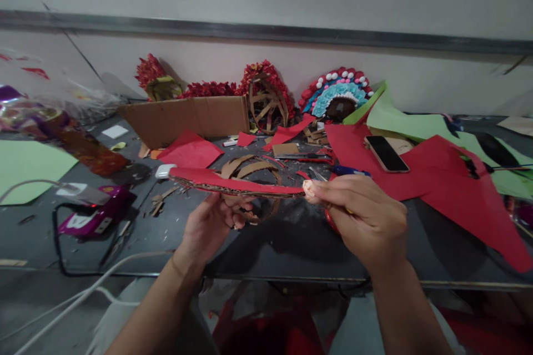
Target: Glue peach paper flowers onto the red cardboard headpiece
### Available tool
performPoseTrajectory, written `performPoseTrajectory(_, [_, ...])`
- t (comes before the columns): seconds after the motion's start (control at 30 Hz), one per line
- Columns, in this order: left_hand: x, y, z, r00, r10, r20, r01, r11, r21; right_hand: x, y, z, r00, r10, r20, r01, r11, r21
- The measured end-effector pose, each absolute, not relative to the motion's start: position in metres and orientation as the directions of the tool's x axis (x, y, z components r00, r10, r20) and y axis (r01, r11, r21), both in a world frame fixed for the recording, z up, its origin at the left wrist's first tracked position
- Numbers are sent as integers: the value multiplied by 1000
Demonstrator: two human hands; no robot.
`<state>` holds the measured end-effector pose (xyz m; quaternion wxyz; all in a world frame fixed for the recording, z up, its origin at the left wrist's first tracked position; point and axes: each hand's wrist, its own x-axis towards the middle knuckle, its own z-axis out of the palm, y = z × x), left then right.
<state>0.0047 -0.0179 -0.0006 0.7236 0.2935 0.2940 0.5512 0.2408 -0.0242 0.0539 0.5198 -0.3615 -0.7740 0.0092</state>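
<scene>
I hold a long cardboard strip (237,184) covered with red paper level above the dark table (300,244). My left hand (210,227) grips it from below near its middle, fingers curled. My right hand (362,213) pinches its right end between thumb and fingers, and something red and yellow shows under that palm; I cannot make out what it is. Curved bare cardboard strips (250,167) lie on the table just behind the strip.
A phone (386,153) lies on red paper sheets (449,188) at right, over green paper (420,122). A cardboard box (187,119) and decorated headpieces (337,94) stand at the back. A purple glue gun (97,213) with cable lies at left.
</scene>
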Motion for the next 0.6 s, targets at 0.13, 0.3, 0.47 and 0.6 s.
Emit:
performPoseTrajectory(0.13, [3, -19, -2, 228, 970, -83, -611, 209, 763, 240, -24, 56, -203, 561, 803, 554, 742, -378])
performPoseTrajectory(0.3, [4, -19, 1, 226, 970, -89, -601, 211, 771, 239, -26, 58, -201, 550, 810, 567, 740, -362])
performPoseTrajectory(0.47, [4, -18, 1, 238, 968, -82, -607, 214, 766, 239, -26, 57, -203, 553, 808, 562, 741, -366])
performPoseTrajectory(0.6, [4, -18, 0, 253, 964, -76, -615, 222, 757, 238, -27, 58, -201, 546, 813, 571, 740, -356])
